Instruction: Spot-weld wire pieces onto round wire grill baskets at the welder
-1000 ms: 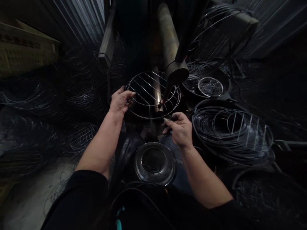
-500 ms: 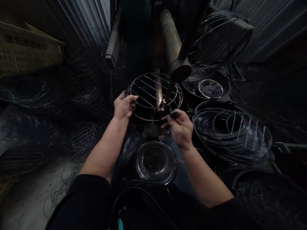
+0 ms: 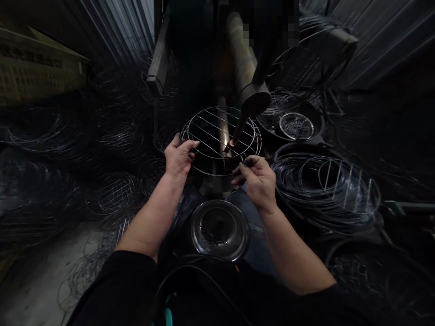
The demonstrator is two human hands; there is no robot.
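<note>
Left hand point(image 3: 178, 158) closed on the left rim of the round wire grid point(image 3: 209, 131); right hand point(image 3: 258, 179) pinches its near-right rim. Tapered electrode point(image 3: 238, 130) bears on the grid's right half. Steel bowl point(image 3: 238, 213) below the hands; stacked wire rings point(image 3: 306, 192) crowd the right

The round silver wire grille point(image 3: 220, 140) showed a pattern of parallel straight bars. The round polished steel bowl point(image 3: 219, 228) gleamed silver-grey. The coiled wire rings point(image 3: 306, 190) were black.
</note>
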